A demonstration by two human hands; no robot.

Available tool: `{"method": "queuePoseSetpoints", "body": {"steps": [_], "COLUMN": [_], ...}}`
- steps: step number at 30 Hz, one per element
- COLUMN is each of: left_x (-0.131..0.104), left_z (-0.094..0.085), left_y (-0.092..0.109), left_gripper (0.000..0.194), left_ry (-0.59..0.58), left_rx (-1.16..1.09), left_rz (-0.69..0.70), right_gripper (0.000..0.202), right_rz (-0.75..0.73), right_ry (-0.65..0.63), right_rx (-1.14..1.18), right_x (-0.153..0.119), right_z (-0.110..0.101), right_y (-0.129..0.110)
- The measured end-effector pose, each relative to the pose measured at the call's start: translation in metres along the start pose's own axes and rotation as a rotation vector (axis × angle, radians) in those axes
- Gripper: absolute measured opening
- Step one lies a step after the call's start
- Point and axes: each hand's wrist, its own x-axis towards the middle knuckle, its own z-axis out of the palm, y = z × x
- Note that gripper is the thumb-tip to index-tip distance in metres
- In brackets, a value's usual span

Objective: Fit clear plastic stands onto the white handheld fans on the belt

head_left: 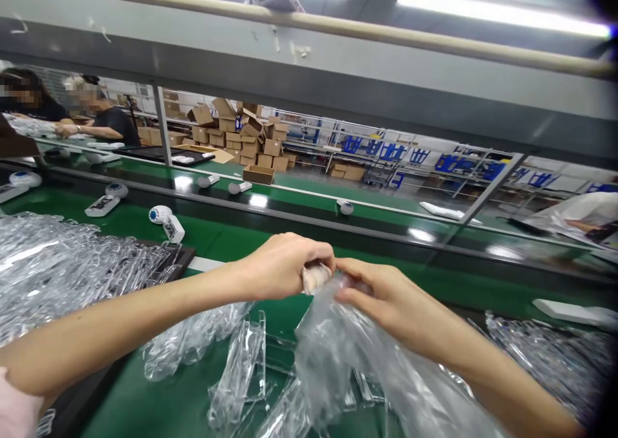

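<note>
A clear plastic bag (333, 348) hangs crumpled between my hands, its lower part spreading toward the front right. My left hand (284, 267) is closed at its upper edge, with whitish, wrinkled film about the fingertips. From the right, my right hand (381, 290) pinches the same bag between thumb and fingers, close to the left fingertips. Below lie clear plastic pieces (241, 367) on the green work surface (168, 399), some partly covered by the bag. Another crumpled clear bag (193, 338) rests under my left forearm.
A dark tray (186, 261) heaped with clear plastic parts (72, 277) stands left; more clear parts (550, 361) lie right. White devices with round heads (167, 222) sit on the green conveyor (217, 232). A metal shelf (338, 84) crosses above. Two people work at far left.
</note>
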Motion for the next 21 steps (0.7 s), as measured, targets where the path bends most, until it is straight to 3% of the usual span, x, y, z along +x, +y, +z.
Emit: {"method": "queuePoseSetpoints", "body": {"steps": [2,4,6,9,11,14,18,21], "left_x": [0.003,0.003,-0.001,-0.012,-0.016,-0.013,-0.007,-0.009], "left_z": [0.003,0.007,0.014,0.030,0.041,0.051,0.054,0.051], "left_y": [-0.012,-0.037,-0.072,-0.120,-0.140,-0.153,-0.157,-0.155], "left_gripper": [0.014,0.021,0.033,0.040,0.052,0.059,0.024,0.021], "left_ry": [-0.005,0.026,-0.043,-0.405,-0.564,-0.628,-0.700,-0.675], "left_rx": [-0.101,-0.100,0.019,0.201,0.230,0.190,0.010,-0.137], "left_rz": [-0.018,-0.168,-0.355,-0.522,-0.581,-0.634,-0.654,-0.633], "right_gripper": [0.019,0.022,0.023,0.023,0.022,0.020,0.017,0.009], "right_rz": [0.035,0.065,0.089,0.101,0.086,0.116,0.158,0.162], "right_ry": [0.030,0.088,0.106,0.063,0.046,0.038,-0.017,-0.104], "right_rx": [-0.008,-0.020,-0.032,-0.009,0.045,0.139,0.226,0.281], "right_x": [0.009,0.013,0.012,0.006,0.003,0.003,0.010,0.016], "right_z": [0.008,0.010,0.008,0.005,0.006,0.009,0.014,0.023], "right_y": [0.006,0.015,0.025,0.037,0.042,0.046,0.049,0.049]}}
